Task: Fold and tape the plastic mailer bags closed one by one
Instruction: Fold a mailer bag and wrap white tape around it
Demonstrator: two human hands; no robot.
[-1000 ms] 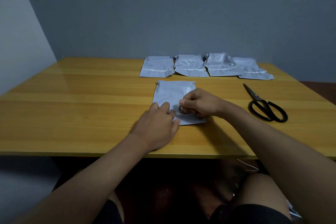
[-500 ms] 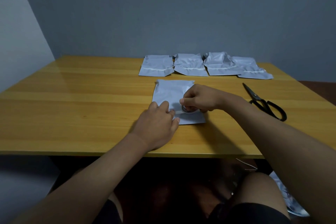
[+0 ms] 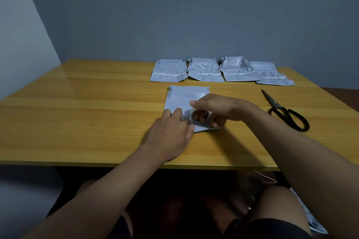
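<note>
I see the mailer bag (image 3: 182,99) lying flat at the centre of the frame on the wooden table (image 3: 77,114), its near edge under both hands. My left hand (image 3: 171,134) presses down on the bag's lower left corner with fingers straight and close together. My right hand (image 3: 215,108) holds the tape roll (image 3: 200,117) just above the bag's lower right part, fingers curled through and around the ring. Four finished bags (image 3: 219,72) sit in a row toward the upper right, scissors (image 3: 285,111) at right.
</note>
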